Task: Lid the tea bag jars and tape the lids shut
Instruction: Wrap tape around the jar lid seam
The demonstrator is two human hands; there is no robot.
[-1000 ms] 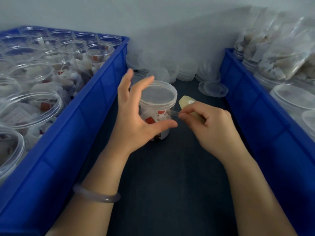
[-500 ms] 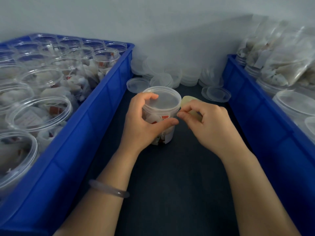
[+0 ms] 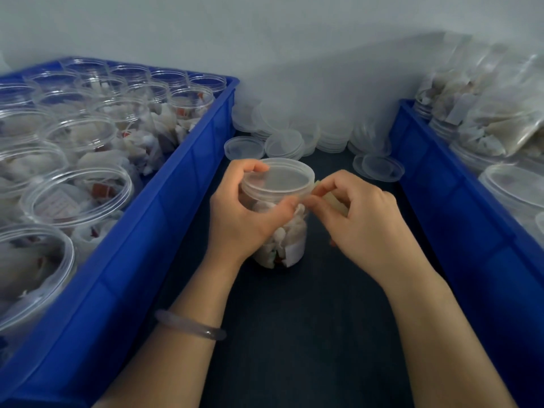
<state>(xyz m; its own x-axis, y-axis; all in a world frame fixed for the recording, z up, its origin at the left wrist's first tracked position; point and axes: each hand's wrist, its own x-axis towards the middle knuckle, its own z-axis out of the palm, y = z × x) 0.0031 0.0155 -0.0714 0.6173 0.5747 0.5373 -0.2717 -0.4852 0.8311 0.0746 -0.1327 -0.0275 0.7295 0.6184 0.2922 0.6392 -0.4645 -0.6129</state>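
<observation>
Between two blue plastic crates (image 3: 176, 201), the left hand (image 3: 238, 219) grips one round clear lidded jar (image 3: 284, 240); the right hand (image 3: 365, 225) fingers (image 3: 322, 188) pinch yellowish tape (image 3: 334, 203).

I see a blue plastic crate (image 3: 164, 219) along the dark matte worktop's (image 3: 294, 334) left edge. A second blue crate (image 3: 459, 204) lines the right.

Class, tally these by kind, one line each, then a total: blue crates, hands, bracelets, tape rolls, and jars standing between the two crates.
Blue crates: 2, left crate and right crate
Hands: 2, left hand and right hand
Bracelets: 1, the bracelet
Tape rolls: 1, the tape roll
Jars between crates: 1, the jar
Total: 7
</observation>
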